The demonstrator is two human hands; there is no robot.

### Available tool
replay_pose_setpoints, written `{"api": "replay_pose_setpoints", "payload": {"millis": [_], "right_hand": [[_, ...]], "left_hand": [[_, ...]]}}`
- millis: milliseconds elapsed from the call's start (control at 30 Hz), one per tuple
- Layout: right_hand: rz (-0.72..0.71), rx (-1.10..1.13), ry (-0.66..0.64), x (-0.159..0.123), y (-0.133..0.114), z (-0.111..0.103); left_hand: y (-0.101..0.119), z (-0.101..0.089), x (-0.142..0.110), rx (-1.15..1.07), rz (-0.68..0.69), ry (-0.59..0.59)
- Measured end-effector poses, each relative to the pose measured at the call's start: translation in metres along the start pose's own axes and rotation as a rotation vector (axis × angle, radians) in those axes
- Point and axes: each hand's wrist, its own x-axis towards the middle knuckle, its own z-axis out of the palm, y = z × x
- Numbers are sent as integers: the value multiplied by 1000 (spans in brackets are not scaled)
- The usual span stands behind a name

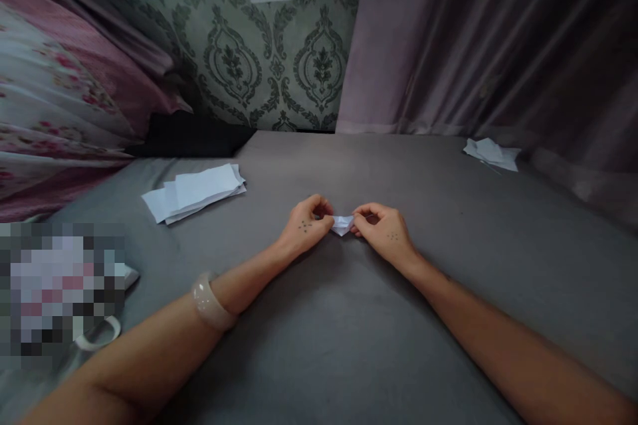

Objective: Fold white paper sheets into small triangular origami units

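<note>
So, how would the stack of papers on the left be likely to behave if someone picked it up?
The stack of papers would probably bend a little, as the sheets look thin. It may also slide apart, since they overlap unevenly with no visible binding.

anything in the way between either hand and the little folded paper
Nothing visible is: the left hand and right hand pinch the folded paper at opposite sides. The paper stack lies off to the left, the loose papers far right.
</note>
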Motion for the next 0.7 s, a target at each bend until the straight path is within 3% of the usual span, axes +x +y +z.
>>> {"api": "replay_pose_setpoints", "payload": {"millis": [133,233,367,433,533,700], "right_hand": [[-51,-149,0,-1,-5,-5],[-249,-245,-40,-3,-9,-9],[-483,-490,-210,-6,-9,-14],[-515,-644,-272,-8,-11,-17],[-537,-796,-267,-10,-15,-19],[-532,-841,-282,-12,-21,-20]], "left_hand": [[4,-3,-2,87,25,-82],[6,-4,-3,153,100,-136],[8,-8,-5,234,257,-213],[8,-12,-6,284,337,-241],[7,-20,-6,351,420,-300],[2,-32,0,403,490,-414]]}}
